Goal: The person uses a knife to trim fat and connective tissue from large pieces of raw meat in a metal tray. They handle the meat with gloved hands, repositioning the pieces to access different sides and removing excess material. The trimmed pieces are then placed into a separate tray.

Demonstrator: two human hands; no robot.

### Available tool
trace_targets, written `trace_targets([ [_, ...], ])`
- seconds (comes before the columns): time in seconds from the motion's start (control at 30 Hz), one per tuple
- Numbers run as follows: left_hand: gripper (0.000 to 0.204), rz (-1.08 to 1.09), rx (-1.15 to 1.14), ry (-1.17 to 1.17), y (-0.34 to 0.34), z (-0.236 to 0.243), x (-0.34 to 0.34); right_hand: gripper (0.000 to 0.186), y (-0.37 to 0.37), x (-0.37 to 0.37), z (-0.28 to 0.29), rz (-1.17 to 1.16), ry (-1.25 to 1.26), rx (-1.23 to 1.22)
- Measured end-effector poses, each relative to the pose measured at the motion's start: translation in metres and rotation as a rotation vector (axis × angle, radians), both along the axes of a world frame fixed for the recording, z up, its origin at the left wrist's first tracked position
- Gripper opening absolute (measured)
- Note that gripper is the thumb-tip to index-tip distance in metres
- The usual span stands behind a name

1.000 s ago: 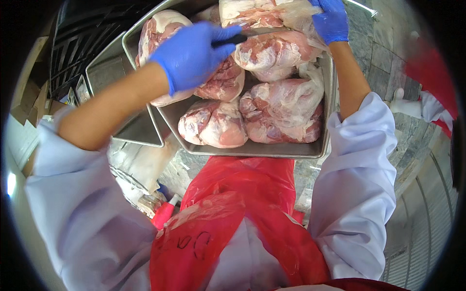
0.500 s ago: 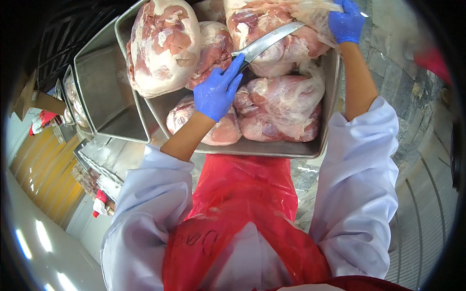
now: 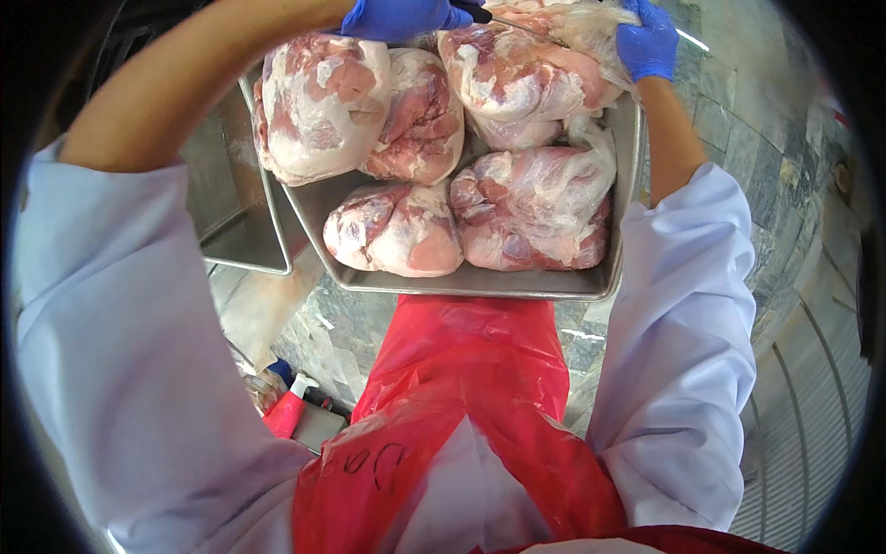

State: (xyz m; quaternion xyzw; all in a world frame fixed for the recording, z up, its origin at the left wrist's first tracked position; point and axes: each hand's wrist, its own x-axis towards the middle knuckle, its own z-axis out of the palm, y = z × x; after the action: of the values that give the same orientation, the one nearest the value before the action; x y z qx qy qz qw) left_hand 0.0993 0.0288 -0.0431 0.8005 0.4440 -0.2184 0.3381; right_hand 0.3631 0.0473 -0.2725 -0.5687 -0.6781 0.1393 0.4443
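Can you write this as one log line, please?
left hand: holds knife | right hand: grips clear plastic | metal tray: holds meat pieces

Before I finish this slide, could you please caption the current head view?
Gloved left hand holds a knife at raw meat in a metal tray while the right hand grips clear plastic.

Left glove (image 3: 397,17), twelve o'clock, and right glove (image 3: 648,42), one: blue. Black knife handle (image 3: 473,12), twelve. Pink meat (image 3: 531,88) marbled white. Grey tray (image 3: 480,284). Red apron (image 3: 466,351), six. White sleeves (image 3: 681,351), four and eight.
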Motion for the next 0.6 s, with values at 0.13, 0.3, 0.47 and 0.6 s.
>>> trace_targets([
  [0.13, 0.034, 0.041, 0.067, 0.124, -0.023, -0.008, 0.011, 0.021, -0.001, -0.003, 0.003, -0.025, 0.091, -0.054],
  [0.3, 0.040, 0.453, 0.197, -0.019, -0.115, -0.052, -0.009, 0.024, 0.001, -0.003, -0.002, -0.004, 0.032, 0.026],
  [0.47, 0.046, 0.474, 0.581, -0.076, -0.162, -0.109, -0.009, 0.021, -0.007, -0.014, 0.012, -0.050, 0.242, -0.075],
  [0.6, 0.045, 0.512, 0.651, -0.054, -0.178, -0.142, -0.006, 0.021, -0.001, -0.006, 0.002, -0.086, 0.234, -0.115],
])
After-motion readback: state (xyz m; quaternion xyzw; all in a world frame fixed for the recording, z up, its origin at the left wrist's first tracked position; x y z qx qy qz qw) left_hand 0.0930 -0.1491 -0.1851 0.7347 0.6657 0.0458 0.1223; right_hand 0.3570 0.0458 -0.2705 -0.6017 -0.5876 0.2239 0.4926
